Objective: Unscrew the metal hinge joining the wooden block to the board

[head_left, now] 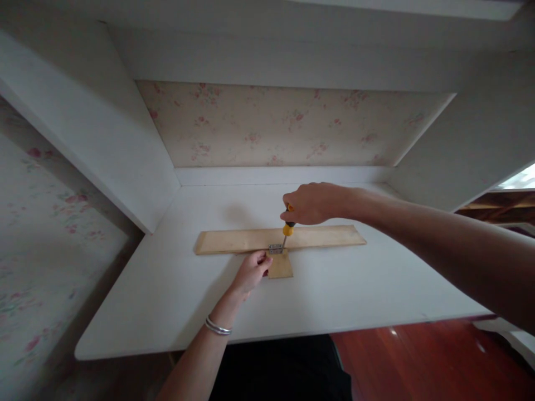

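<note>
My right hand (311,203) is wrapped round the handle of a yellow and black screwdriver (288,229), held nearly upright. The screwdriver's tip meets the right end of a small metal hinge (276,249). That hinge lies across the joint between a long wooden board (234,240) and a short wooden block (280,266). With fingers pinched at the block's left edge, my left hand (253,271) steadies it close to the hinge. Any screw under the tip is too small to make out.
The white desk (334,289) has side panels, the left one (125,128) standing near the boards. A low white ledge (284,175) runs along the back below flowered wallpaper (259,122). Overhead is a white shelf (292,55). Red flooring (393,362) shows beyond the front edge.
</note>
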